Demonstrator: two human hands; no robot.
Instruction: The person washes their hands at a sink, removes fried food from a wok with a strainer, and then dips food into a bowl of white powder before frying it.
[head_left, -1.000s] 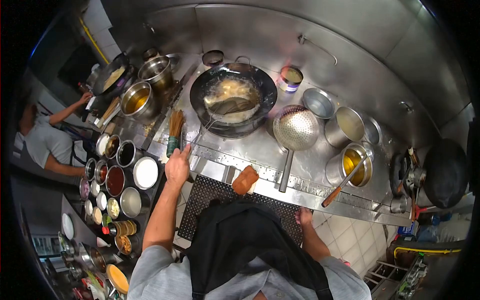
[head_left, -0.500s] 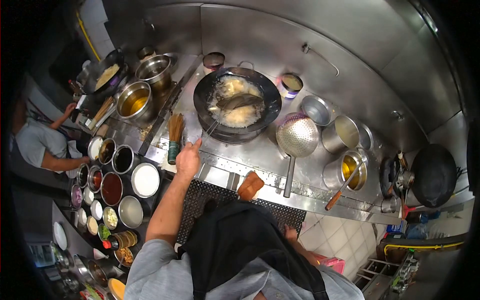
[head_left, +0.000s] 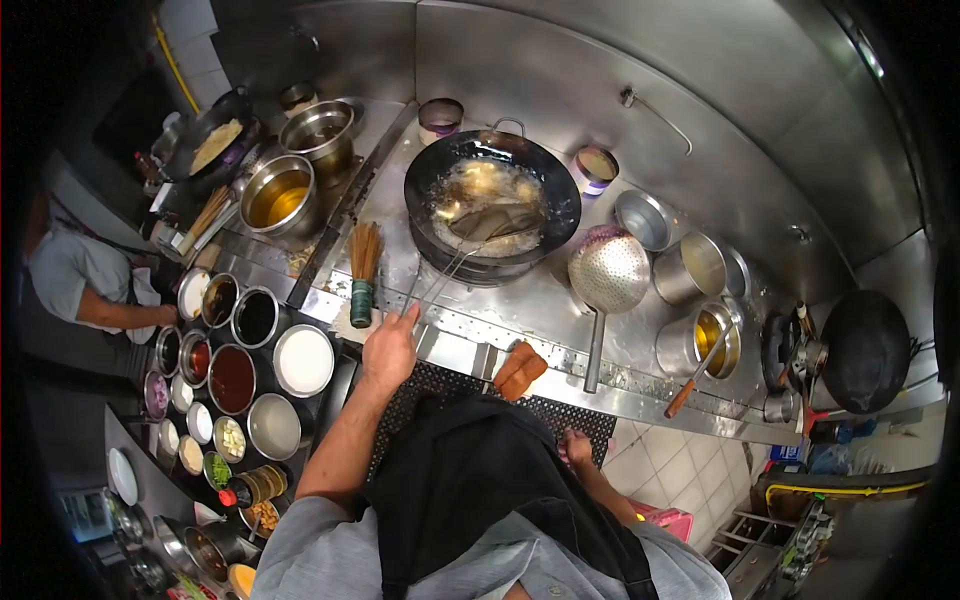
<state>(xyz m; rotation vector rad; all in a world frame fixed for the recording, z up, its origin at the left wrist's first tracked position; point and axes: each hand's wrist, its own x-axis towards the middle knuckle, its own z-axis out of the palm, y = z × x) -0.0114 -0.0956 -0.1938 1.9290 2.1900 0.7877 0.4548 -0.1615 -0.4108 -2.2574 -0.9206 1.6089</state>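
A black wok (head_left: 425, 165) holds bubbling oil with pale pieces frying in it. The dark mesh basket of a wire skimmer (head_left: 495, 222) lies in the oil. Its long thin handle runs over the wok's near rim to my left hand (head_left: 389, 352), which is closed around the end. Just left of that hand a bamboo brush (head_left: 366, 258) with a green-bound handle rests on the steel counter. My right hand (head_left: 576, 448) hangs low beside the black apron, fingers curled, with nothing visible in it.
A perforated ladle (head_left: 609, 275) and several steel pots (head_left: 690, 268) stand to the right. An orange-brown folded cloth (head_left: 520, 372) lies at the counter's edge. Sauce and ingredient bowls (head_left: 232, 380) crowd the left. Another person's arm (head_left: 125, 316) reaches in at far left.
The skimmer's basket has shifted toward the near side of the wok, and its handle has swung as my left hand moved slightly. More of my right hand now shows. The view has shifted a little.
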